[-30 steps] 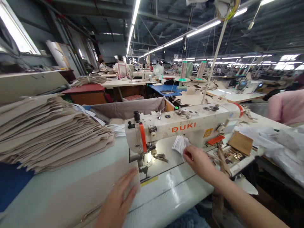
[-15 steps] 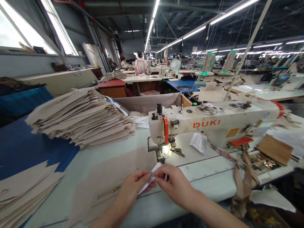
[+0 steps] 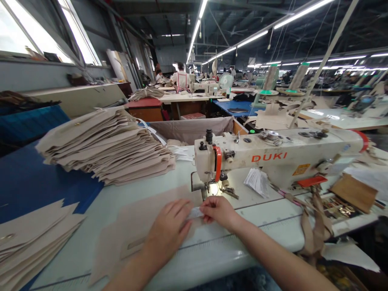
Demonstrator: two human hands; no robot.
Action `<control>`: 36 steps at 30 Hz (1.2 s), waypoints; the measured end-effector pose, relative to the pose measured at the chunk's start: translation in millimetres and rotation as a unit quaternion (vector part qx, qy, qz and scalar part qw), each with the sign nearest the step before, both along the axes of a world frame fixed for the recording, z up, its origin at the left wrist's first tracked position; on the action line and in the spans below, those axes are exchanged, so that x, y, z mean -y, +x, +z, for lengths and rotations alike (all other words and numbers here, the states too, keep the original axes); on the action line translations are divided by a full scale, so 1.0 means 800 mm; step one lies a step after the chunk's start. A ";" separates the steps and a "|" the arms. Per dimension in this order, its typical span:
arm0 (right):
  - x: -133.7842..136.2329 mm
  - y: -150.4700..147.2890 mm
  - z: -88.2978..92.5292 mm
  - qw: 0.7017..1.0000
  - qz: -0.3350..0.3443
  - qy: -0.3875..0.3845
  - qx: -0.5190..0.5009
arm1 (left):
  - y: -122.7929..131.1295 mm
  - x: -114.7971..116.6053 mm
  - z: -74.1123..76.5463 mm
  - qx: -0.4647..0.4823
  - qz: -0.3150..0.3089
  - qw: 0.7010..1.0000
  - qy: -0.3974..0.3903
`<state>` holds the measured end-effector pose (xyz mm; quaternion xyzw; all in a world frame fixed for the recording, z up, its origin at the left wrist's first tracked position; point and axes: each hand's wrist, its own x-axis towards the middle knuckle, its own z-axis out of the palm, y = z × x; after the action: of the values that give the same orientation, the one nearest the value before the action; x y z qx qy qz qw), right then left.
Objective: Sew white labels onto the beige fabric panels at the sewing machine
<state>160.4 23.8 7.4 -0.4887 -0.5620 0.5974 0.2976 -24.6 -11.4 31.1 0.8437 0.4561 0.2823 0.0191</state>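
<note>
Glossy tabletop (image 3: 212,244), flat beige fabric (image 3: 133,221), white label (image 3: 195,212)

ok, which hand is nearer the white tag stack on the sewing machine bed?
Right. The right hand, pinching a white strip, is left of the tag stack and nearer the camera; the left hand is farther left, over the beige fabric.

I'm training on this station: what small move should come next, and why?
Probably slide the beige fabric panel and white label toward the lit stitching area of the DUKI sewing machine: the right hand pinches the label by the panel's edge, the left hand rests over the panel, and that area lies beyond them.
</note>
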 end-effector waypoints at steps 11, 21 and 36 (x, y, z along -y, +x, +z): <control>-0.009 0.008 0.003 0.997 -0.031 0.068 0.034 | 0.014 -0.027 -0.016 -0.107 -0.091 0.974 0.180; 0.063 0.040 0.003 0.822 0.133 0.467 0.299 | 0.017 -0.040 -0.035 -0.051 -0.080 0.990 0.109; 0.063 0.038 0.002 0.814 0.133 0.471 0.314 | 0.021 -0.040 -0.029 -0.111 -0.098 0.977 0.153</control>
<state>190.7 -26.5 8.8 -0.3703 -0.8970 0.1078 0.2159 -7.9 20.9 7.9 0.9035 0.3216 0.2498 -0.1337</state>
